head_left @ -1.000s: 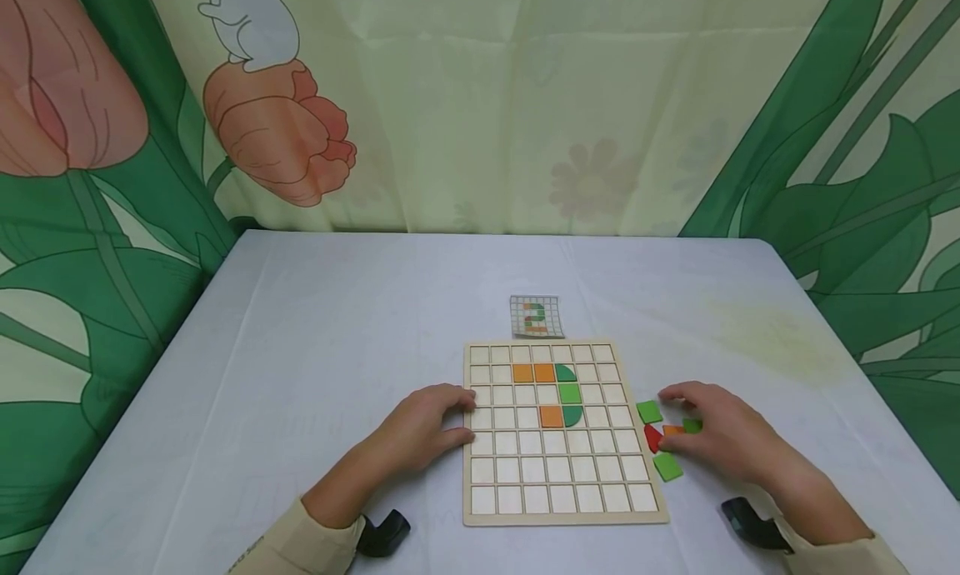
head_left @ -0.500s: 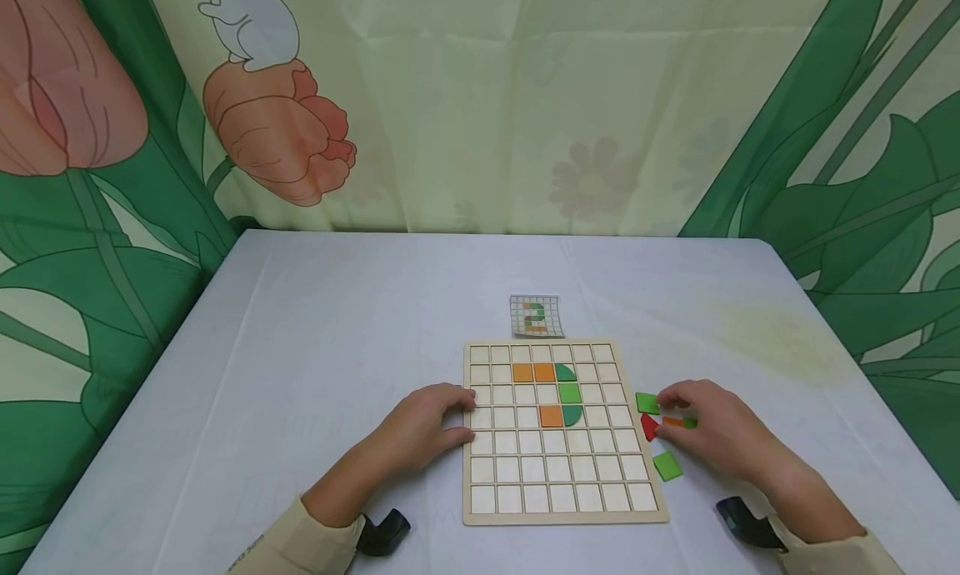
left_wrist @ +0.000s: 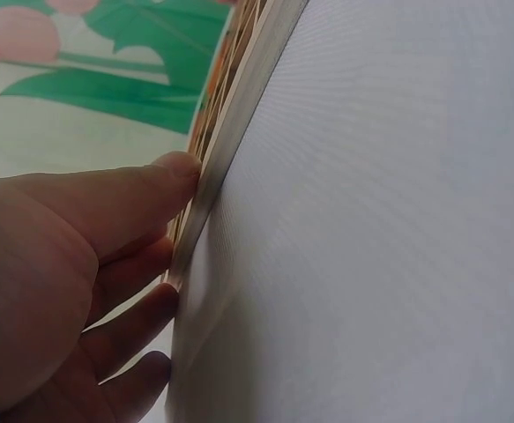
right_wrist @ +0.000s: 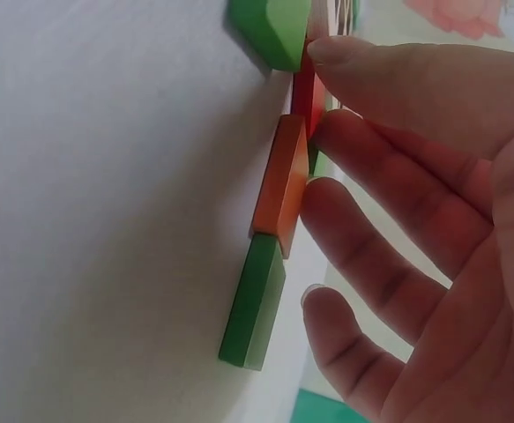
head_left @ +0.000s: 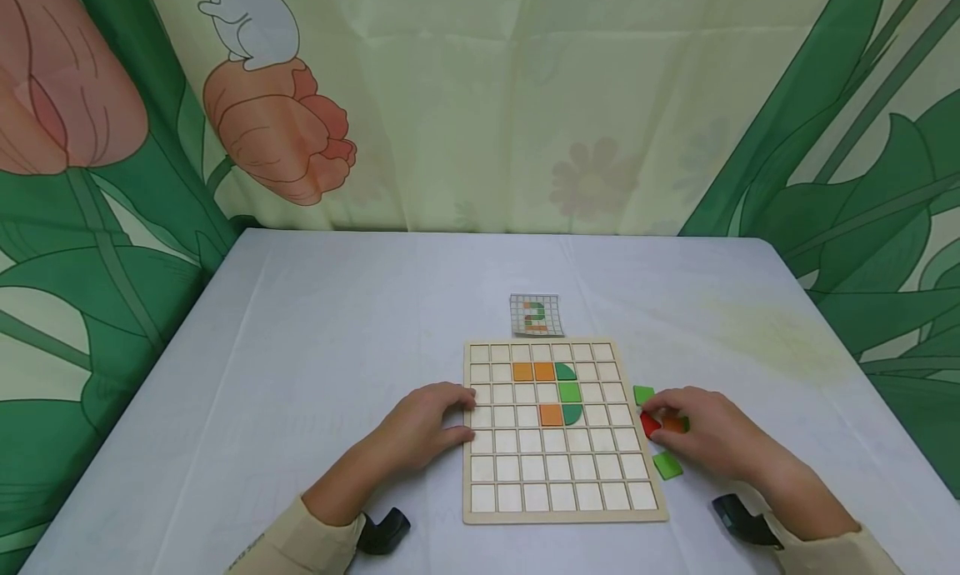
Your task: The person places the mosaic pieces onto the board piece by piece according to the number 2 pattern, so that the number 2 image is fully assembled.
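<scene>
Apparently pinching the red piece (head_left: 648,425) just right of the board (head_left: 566,517) with the right hand (head_left: 708,432). Probably light, stiff, slick; best taken by its edges (pointing direction and long axis too covered to tell). Touching the board's left edge with the left hand (head_left: 418,422), fingers relaxed.

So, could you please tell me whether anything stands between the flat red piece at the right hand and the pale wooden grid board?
Nothing visible does: the red piece is close beside the board. One flat green tile lies beyond it, another green tile nearer the camera, neither between.
</scene>
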### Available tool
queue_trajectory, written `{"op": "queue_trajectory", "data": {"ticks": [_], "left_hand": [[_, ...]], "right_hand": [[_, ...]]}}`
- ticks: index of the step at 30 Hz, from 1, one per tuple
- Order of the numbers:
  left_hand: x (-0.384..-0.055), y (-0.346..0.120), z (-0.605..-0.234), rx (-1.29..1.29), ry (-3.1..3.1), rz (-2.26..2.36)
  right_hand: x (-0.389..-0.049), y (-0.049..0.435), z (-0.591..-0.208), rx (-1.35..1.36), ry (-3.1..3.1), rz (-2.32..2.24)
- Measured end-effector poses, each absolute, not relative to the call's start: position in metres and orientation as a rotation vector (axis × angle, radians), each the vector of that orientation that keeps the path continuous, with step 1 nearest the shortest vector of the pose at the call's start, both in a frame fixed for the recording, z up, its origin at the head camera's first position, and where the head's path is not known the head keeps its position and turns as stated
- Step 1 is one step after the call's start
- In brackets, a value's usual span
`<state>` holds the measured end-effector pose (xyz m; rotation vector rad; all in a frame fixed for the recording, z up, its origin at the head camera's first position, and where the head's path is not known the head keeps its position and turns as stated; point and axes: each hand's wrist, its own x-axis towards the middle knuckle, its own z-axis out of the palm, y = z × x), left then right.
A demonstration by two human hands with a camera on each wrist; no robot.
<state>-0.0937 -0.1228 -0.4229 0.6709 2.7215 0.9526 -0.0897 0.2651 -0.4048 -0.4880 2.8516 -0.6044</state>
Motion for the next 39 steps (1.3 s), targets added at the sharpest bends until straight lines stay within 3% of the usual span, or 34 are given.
{"op": "queue_trajectory", "data": {"ticks": [39], "left_hand": [[-0.0927,-0.1233,-0.4240,0.692,2.740,0.959]], "right_hand": [[-0.0896,0.2601,-0.4044,-0.445,2.962,-0.611]]}}
